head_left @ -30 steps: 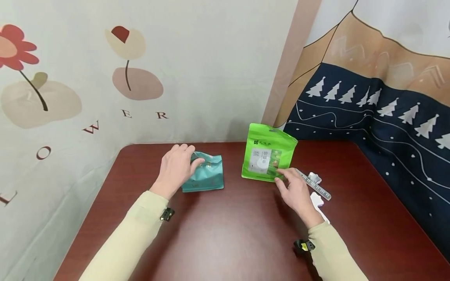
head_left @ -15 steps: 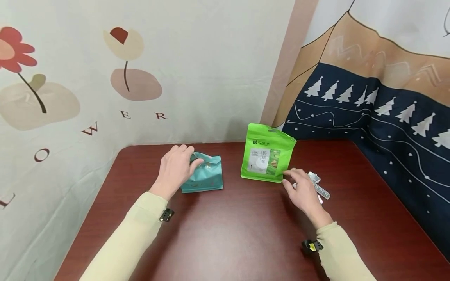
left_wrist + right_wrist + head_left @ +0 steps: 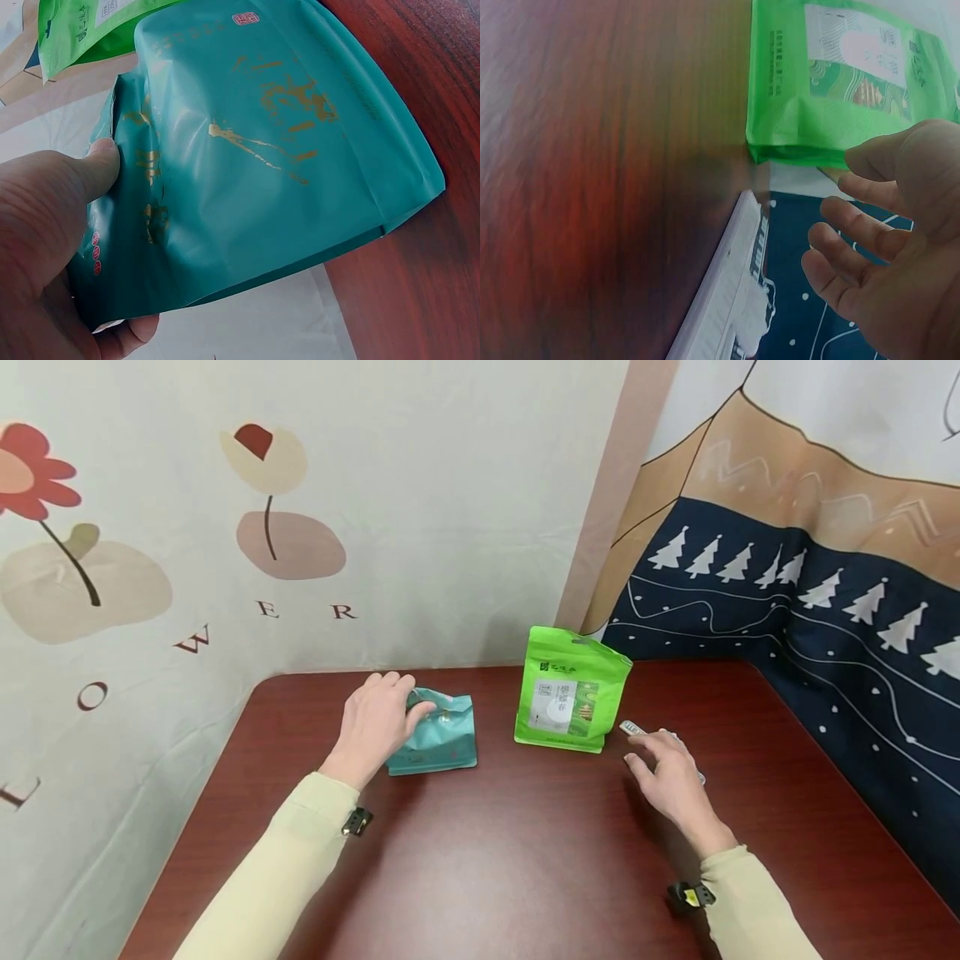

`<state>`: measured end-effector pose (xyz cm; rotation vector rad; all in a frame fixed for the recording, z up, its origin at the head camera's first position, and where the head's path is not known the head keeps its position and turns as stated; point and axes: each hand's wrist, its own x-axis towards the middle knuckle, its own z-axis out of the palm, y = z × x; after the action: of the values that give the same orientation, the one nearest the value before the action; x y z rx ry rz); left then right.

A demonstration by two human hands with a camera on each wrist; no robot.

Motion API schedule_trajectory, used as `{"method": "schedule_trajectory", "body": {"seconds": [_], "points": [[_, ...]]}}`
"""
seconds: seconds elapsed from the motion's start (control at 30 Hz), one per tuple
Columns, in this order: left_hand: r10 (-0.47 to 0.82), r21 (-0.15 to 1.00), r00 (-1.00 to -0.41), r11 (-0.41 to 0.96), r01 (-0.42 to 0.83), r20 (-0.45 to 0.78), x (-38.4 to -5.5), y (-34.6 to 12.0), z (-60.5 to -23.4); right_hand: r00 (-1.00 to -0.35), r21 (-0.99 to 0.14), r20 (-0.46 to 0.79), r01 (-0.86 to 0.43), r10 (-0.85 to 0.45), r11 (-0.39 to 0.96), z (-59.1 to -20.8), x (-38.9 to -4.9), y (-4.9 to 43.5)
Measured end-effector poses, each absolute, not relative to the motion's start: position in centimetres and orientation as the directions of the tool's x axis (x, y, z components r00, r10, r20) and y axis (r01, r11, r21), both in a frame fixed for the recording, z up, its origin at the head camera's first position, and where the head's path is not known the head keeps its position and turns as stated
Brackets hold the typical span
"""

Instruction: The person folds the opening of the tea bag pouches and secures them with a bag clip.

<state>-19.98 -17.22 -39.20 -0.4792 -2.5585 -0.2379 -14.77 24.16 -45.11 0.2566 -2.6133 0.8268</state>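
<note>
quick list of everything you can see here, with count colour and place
Table: one, red-brown, under the bags
Green bag: one, bright green, standing toward the table's back
Teal bag: one, teal with gold print, left of the green bag
Pale strips: count unclear, whitish, right of the green bag, partly hidden in the head view
Flower-print backdrop: one, off-white, behind and left
Tree-print backdrop: one, navy, tan and white, back right
Wrist devices: two, black, one per wrist
Sleeves: two, pale yellow, on both arms
Left hand: one, bare, gripping the teal bag's top
Right hand: one, bare, near the strips
</note>
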Motion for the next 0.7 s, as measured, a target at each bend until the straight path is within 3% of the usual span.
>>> {"method": "schedule_trajectory", "body": {"seconds": [0.43,0.7], "points": [[0.286,0.072,-0.81,0.925,0.372,0.511,-19.9,-17.2,-39.0,-0.916,-0.479,0.398,-0.254,-0.05,0.841,-45.3,-14.0,26.0],[0.29,0.064,-0.799,0.924,0.377,0.526,-19.8,-17.2,-39.1,-0.973,-0.483,0.231,-0.137,-0.025,0.865,-45.0,-13.3,26.9]]}}
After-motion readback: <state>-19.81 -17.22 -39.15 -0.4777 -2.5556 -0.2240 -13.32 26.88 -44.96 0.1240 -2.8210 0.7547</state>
